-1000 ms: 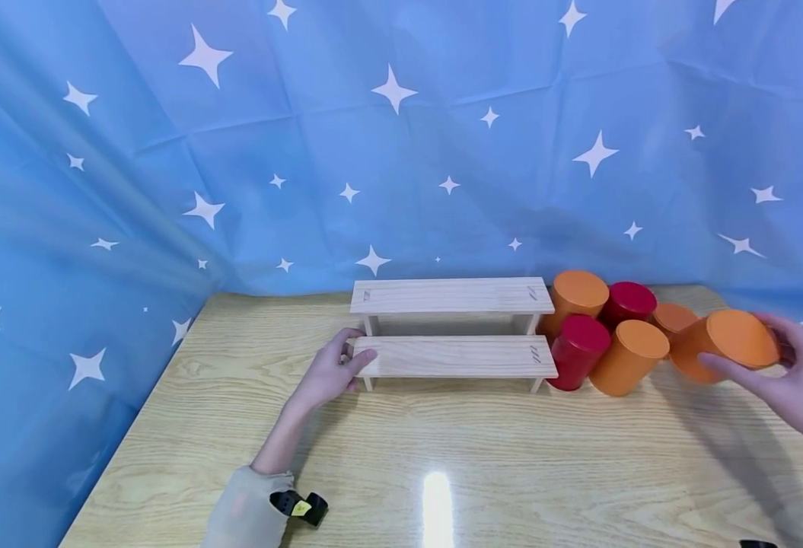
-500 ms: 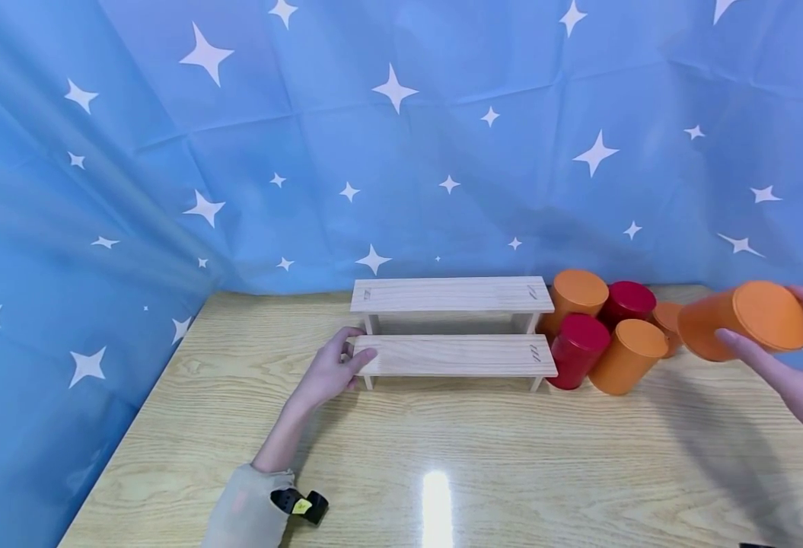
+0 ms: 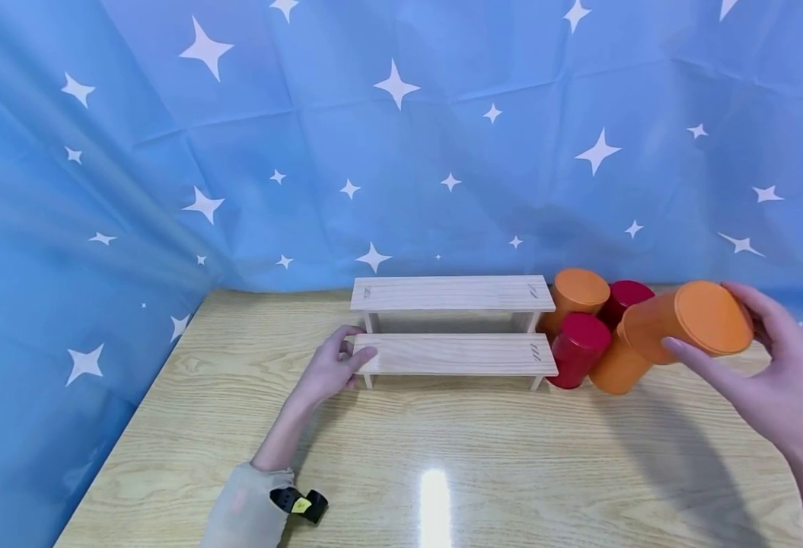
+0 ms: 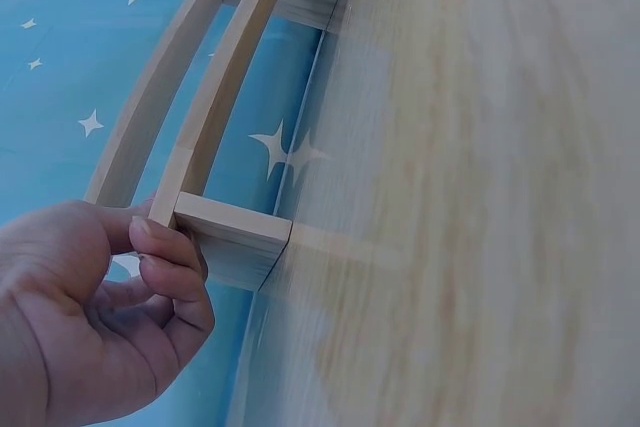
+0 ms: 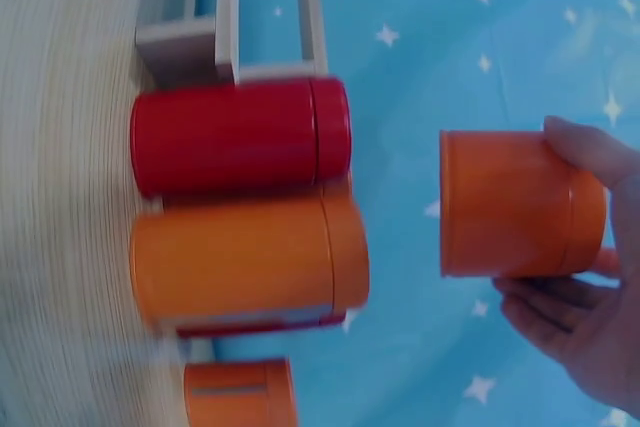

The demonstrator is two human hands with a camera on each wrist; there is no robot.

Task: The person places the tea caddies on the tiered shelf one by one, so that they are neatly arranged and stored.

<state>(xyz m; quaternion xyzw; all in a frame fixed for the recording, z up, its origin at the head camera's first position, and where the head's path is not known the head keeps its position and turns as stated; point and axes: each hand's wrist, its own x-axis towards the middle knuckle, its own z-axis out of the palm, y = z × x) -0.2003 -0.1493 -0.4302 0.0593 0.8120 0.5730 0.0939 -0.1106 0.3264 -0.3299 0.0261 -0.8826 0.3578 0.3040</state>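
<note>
My left hand (image 3: 329, 367) pinches the left end of the lower board of a two-step wooden rack (image 3: 449, 355); the left wrist view shows thumb and fingers on the board's end (image 4: 205, 117). My right hand (image 3: 788, 373) grips an orange canister (image 3: 712, 318), held tilted in the air above the other canisters. In the right wrist view that canister (image 5: 515, 203) is off the table, between thumb and fingers. Right of the rack stand a red canister (image 3: 581, 350) and an orange canister (image 3: 616, 369), the latter partly hidden by the held one.
Behind these stand another orange canister (image 3: 579, 293) and a dark red one (image 3: 626, 297), close to the rack's right end. A small orange canister (image 5: 240, 392) shows in the right wrist view. A blue starred cloth (image 3: 401, 152) hangs behind the wooden table (image 3: 374, 457).
My right hand has lifted the orange canister, moved it right, then brought it back left over the group. My left hand has stayed on the rack.
</note>
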